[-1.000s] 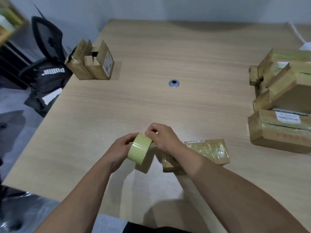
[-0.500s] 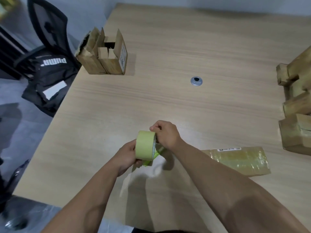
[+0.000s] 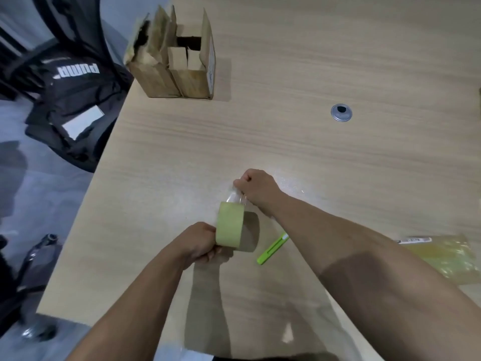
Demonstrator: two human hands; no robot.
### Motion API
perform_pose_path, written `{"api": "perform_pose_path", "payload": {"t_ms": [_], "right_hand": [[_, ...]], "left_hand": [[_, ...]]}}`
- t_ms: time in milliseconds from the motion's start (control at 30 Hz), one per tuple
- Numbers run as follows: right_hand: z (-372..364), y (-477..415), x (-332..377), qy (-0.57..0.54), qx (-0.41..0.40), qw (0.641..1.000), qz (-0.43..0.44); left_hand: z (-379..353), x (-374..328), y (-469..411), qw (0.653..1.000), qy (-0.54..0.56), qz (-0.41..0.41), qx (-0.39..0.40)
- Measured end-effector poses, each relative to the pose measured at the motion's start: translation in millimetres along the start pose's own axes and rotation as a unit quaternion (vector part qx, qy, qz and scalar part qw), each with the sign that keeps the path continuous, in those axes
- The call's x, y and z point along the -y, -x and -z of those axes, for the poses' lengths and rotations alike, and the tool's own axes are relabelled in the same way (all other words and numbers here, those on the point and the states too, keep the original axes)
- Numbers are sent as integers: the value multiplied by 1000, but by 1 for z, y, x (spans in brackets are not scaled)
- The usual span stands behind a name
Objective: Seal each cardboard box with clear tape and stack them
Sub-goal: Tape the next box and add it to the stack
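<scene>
Head view. Grips the tape roll point(image 3: 230, 225) with the left hand point(image 3: 197, 243), fingers curled round its near lower rim, roll standing on edge over the near part of the wooden table point(image 3: 312, 152); cannot tell whether it touches the tabletop. Pinches the free end of the clear tape strip point(image 3: 236, 197) in the clenched right hand point(image 3: 256, 187), just beyond the roll, strip short between hand and roll. Shows a green utility knife point(image 3: 273, 248) flat on the table just right of the roll, its far tip at the right forearm. Shows a tape-wrapped cardboard box point(image 3: 442, 259) lying flat at the right edge, partly hidden by that forearm. Shows two open cardboard boxes point(image 3: 179, 71) side by side, flaps up, at the far left table edge, well apart from both hands. Shows a round metal grommet point(image 3: 341, 113) set in the tabletop, and a chair with a black bag point(image 3: 75, 84) off to the left.
</scene>
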State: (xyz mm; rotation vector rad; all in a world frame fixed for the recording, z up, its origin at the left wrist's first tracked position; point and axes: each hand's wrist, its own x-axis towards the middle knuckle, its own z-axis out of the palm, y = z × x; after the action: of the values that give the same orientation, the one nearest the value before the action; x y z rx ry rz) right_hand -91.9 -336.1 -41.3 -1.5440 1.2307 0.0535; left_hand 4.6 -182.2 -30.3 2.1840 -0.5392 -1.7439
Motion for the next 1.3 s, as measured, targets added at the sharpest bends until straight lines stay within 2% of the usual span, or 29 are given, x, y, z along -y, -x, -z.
{"api": "perform_pose_path", "payload": {"t_ms": [100,200,633,767,900,1033,1300], "right_hand": [[2,-4,1,55,21,998,13],[-7,-13,-4,109,3,994,12],[-16,-21,-15,228,-12,971,66],[-12,-24,-14,160,-79,984,-2],[-16,-25,-14,136,-87,987,-26],[-15,-22,-14,115,-92,989,-18],[2,1,-25,89,-40,994,42]], "left_hand": [[3,4,-7,1000,-9,10,7],[11,2,-16,999,-28,19,12],[20,-12,-27,995,-81,50,40],[20,-15,-25,994,-93,47,33],[19,-17,-25,991,-118,56,29],[21,-12,-25,991,-119,59,23],[21,-5,-25,995,-81,63,-20]]}}
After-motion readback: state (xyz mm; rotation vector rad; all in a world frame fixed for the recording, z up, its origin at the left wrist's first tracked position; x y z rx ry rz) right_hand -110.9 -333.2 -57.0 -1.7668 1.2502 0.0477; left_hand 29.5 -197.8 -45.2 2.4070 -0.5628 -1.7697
